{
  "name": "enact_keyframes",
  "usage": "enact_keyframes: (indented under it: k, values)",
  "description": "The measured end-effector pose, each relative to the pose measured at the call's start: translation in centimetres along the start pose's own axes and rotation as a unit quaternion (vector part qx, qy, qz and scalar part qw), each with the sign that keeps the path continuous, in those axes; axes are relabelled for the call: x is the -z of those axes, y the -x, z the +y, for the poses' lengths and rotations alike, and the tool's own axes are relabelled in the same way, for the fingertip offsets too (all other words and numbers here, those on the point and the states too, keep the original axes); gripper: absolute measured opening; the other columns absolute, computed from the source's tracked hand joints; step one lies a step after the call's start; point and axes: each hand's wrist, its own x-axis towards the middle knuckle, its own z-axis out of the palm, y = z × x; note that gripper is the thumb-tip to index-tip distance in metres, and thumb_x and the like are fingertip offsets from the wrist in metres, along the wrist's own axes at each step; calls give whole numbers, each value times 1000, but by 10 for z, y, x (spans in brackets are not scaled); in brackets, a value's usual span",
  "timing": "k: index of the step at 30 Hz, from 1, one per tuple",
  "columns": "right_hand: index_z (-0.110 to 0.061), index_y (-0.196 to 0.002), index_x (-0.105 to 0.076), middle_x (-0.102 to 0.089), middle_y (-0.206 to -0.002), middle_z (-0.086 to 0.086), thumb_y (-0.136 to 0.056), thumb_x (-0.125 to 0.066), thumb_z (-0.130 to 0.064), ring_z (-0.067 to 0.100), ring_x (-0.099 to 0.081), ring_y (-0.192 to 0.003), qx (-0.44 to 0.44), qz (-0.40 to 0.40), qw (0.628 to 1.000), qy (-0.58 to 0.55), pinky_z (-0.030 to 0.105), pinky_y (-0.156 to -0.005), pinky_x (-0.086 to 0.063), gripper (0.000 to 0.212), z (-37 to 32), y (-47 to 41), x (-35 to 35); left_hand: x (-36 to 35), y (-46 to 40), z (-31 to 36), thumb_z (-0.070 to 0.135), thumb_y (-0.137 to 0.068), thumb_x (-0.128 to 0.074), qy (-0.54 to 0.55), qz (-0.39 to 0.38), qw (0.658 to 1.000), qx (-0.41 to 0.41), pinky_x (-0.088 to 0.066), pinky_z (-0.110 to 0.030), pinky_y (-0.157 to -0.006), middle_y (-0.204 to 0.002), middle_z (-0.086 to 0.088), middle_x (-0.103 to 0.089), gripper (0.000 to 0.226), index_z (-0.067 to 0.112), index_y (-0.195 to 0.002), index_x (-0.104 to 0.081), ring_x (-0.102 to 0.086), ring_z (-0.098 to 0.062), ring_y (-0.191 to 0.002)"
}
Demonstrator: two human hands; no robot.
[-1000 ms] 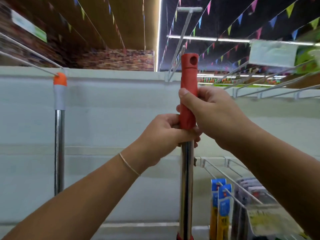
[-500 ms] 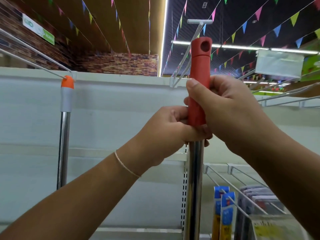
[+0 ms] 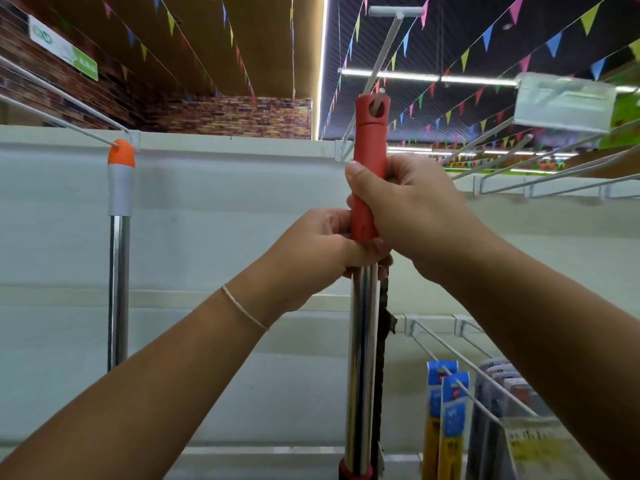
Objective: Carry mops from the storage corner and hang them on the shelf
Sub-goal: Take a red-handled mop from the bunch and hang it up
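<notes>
Store aisle, white shelf backing. Red mop handle raised upright, hanging hole level with peg hook tip. Right hand clamped above, left hand clamped below. Slide hole fully along hook; release only once seated.

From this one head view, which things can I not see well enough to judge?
- Mop head: below the bottom edge; only the red-gripped pole shows.
- Grip's lower end: covered by the left hand and right hand.
- Whether the peg passes through the grip's hole: too small to tell.
- Price tag holder text: blurred.
</notes>
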Motion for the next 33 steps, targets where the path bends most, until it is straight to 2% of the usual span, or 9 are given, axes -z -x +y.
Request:
enact_keyframes:
  k: [3, 7, 10, 14, 20, 24, 28, 30, 33]
  values:
    - [-10, -96, -62, -68, -95, 20, -96, -57, -39, 34, -69, -86, -16, -1, 1000, 17, 56, -73, -59, 29, 13, -7, -11, 1, -4, -15, 7, -86, -64, -11, 11, 1000, 21, -55, -36, -72, -83, -10, -72, 13, 3, -98, -67, -69, -28, -78]
    - [-11, -97, -63, -70, -94, 16, -96, -55, -39, 32, -70, -85, -47, 5, 998, 33, 54, -72, -60, 28, 28, -26, -21, 1, -19, -31, 12, -90, -61, -46, 52, 997, 29, -52, -46, -76, -91, -26, -68, 13, 2, -96, -66, -65, -39, -83]
    - [-17, -91, -62, -71, -93, 12, -96, -54, -40, 28, -70, -87, -66, -2, 997, 50, 50, -82, -58, 25, 40, -44, -30, 4, -31, -42, 20, -95, -58, -55, 61, 995, 55, -56, -49, -77, -87, -17, -71, 18, 4, -98, -65, -68, -28, -77]
    - [-15, -100, -61, -70, -96, 10, -97, -53, -41, 26, -70, -89, -81, 3, 994, 68, 47, -85, -58, 28, 56, -65, -41, 11, -50, -58, 27, -94, -61, -51, 70, 993, 82, -59, -41, -72, -88, -14, -73, 27, 1, -102, -65, -72, -25, -77]
    - [-11, -114, -59, -69, -100, 6, -99, -53, -42, 20, -69, -90, -87, 5, 992, 92, 39, -87, -58, 35, 73, -83, -51, 20, -69, -81, 26, -86, -72, 0, 78, 990, 115, -60, -38, -73, -92, -19, -73, 28, 0, -96, -68, -72, -28, -82]
    - [-11, -115, -59, -70, -101, 7, -98, -53, -43, 20, -69, -91, -107, 13, 990, 95, 40, -88, -57, 36, 78, -92, -57, 20, -75, -91, 27, -85, -73, 18, 93, 988, 125, -60, -45, -82, -94, -18, -74, 26, 2, -93, -69, -71, -36, -91]
    - [-13, -115, -57, -69, -101, 6, -97, -54, -43, 21, -68, -92, -119, 24, 988, 93, 41, -90, -57, 36, 85, -99, -64, 21, -78, -101, 30, -84, -74, 21, 103, 986, 129, -58, -51, -84, -101, -26, -71, 35, -2, -95, -69, -68, -41, -97]
    - [-12, -118, -56, -68, -102, 6, -97, -54, -43, 21, -68, -93, -125, 30, 987, 94, 40, -90, -57, 37, 87, -101, -67, 19, -78, -106, 34, -86, -72, 13, 102, 987, 127, -58, -50, -83, -94, -22, -73, 32, 2, -90, -69, -69, -41, -94]
    - [-11, -117, -56, -68, -104, 7, -97, -54, -42, 21, -68, -94, -127, 38, 986, 99, 38, -89, -57, 37, 87, -102, -67, 11, -72, -117, 41, -89, -65, -21, 103, 987, 119, -59, -48, -82, -84, -11, -74, 36, 5, -88, -68, -74, -27, -79]
